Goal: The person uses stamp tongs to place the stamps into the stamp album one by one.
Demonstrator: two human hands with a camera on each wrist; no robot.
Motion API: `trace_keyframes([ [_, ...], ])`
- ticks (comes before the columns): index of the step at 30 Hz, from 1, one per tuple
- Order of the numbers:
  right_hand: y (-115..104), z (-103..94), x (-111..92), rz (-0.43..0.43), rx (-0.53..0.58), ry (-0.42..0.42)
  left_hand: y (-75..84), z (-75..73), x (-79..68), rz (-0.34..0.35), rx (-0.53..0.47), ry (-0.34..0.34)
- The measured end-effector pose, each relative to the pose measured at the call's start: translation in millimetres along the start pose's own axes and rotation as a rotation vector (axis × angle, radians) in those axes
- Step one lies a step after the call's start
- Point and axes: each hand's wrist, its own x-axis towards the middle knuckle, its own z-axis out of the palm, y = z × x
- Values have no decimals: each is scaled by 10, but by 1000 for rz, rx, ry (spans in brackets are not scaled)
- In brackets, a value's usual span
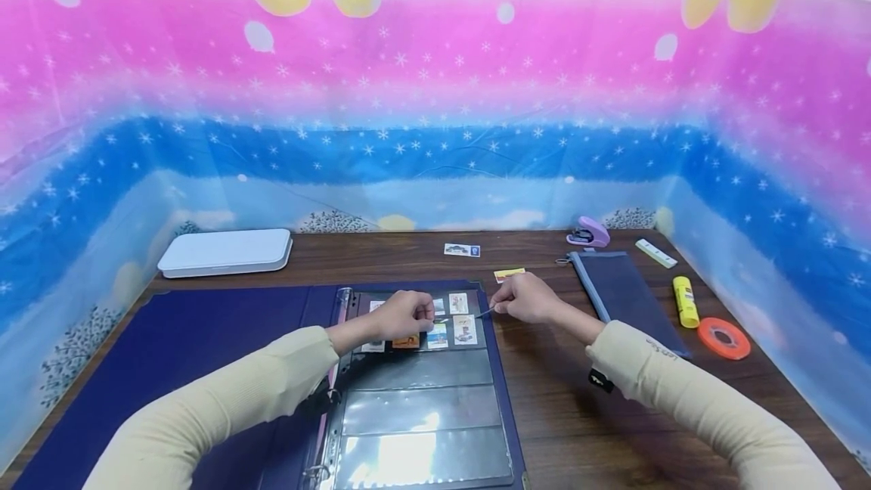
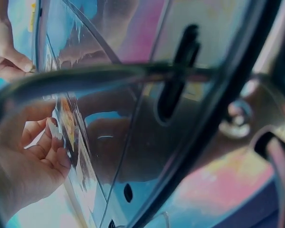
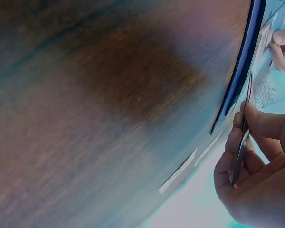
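Observation:
A clear pocket page (image 1: 418,407) lies in an open navy ring binder (image 1: 224,354), with several stamps in its top rows. One larger stamp (image 1: 465,330) sits at the right end of the second row. My left hand (image 1: 406,314) is over these rows, fingers curled, the tips at the page by the stamps. Whether they pinch the plastic cannot be made out. Just off the binder's right edge, my right hand (image 1: 529,299) pinches metal tweezers (image 3: 242,147) between thumb and fingers. The tweezers' tips point left, toward the larger stamp.
Two loose stamps, one pale (image 1: 462,249) and one yellow (image 1: 509,275), lie behind the binder. A white case (image 1: 226,252) is at back left. To the right are a lilac punch (image 1: 589,232), dark zip pouch (image 1: 629,293), white strip (image 1: 656,253), glue stick (image 1: 686,302) and orange tape roll (image 1: 724,339).

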Motion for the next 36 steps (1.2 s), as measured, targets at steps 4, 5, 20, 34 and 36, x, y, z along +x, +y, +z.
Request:
trace_keyframes([
  [4, 4, -8, 30, 2, 6, -24, -5, 6, 0, 16, 8, 4],
  [5, 3, -15, 38, 5, 10, -28, -2, 9, 6, 0, 5, 2],
  [20, 8, -53, 128, 8, 58, -136, 49, -22, -19, -46, -70, -21],
  [34, 54, -80, 204, -47, 32, -199, 29, 29, -16, -51, -20, 30],
  [36, 72, -91, 205, -46, 43, -201, 26, 31, -12, -31, 19, 54],
])
